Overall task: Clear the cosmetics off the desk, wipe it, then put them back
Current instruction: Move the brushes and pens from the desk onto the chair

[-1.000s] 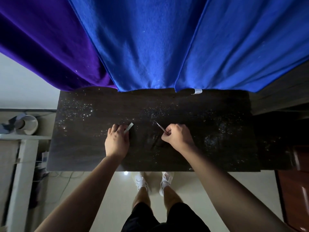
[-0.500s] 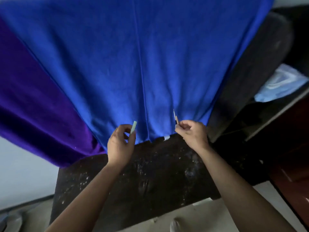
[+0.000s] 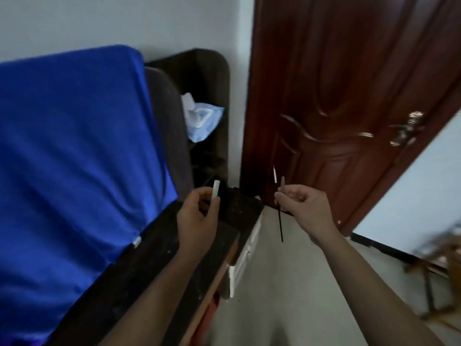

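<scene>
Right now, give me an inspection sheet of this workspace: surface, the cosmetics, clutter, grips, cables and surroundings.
Surface: dark desk, with a blue cloth draped down to its back edge.
Job's things: short pale stick and thin dark stick with a pale tip, both off the desk and in hand.
Clutter: pale blue packet on the dark shelf by the wall.
Grips: left hand pinches the short pale stick above the desk's end; right hand pinches the thin dark stick out over the floor.
Cables: nothing seen.
Surroundings: reddish wooden door with metal handle; white drawer unit below the desk's end; blurred wooden furniture at far right.
</scene>
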Tool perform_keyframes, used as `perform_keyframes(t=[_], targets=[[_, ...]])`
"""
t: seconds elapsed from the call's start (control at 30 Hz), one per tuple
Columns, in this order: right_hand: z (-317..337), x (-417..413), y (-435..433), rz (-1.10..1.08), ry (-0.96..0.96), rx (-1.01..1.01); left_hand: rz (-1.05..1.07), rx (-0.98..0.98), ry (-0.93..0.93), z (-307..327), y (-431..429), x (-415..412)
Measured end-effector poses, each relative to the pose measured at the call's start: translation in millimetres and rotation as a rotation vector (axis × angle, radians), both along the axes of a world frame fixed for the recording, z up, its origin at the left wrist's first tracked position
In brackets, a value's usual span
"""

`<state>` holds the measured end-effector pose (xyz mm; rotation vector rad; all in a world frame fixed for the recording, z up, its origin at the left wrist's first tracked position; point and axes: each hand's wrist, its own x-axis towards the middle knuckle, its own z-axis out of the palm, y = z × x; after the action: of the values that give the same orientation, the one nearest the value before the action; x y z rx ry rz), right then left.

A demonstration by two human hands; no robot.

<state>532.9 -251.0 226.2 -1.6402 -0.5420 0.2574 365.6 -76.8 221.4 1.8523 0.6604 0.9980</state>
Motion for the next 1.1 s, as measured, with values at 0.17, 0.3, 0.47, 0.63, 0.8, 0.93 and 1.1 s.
perform_keyframes(t=[0.17, 0.3, 0.47, 0.63, 0.8, 0.93, 1.1], targets=[[8, 27, -152, -0.233, 0.111, 0.103, -0.279, 0.013, 0.021, 11, -120, 69], [3, 50, -278, -0.354, 0.201, 0.176, -0.422, 0.037, 0.061, 7, -233, 125], [-14, 83, -439, -0.482, 0.237, 0.225, -0.543, 0.042, 0.078, -9, -392, 204], [-28, 114, -585, -0.622, 0.250, 0.203, -0.681, 0.002, 0.112, -24, -533, 267], [-28, 155, -677, -0.682, 0.272, 0.196, -0.758, -0.017, 0.118, -26, -617, 316], [-30, 195, -725, -0.726, 0.263, 0.201, -0.799, -0.003, 0.131, -29, -660, 364], [-43, 267, -774, -0.764, 0.270, 0.137, -0.807, 0.015, 0.159, -46, -705, 447]])
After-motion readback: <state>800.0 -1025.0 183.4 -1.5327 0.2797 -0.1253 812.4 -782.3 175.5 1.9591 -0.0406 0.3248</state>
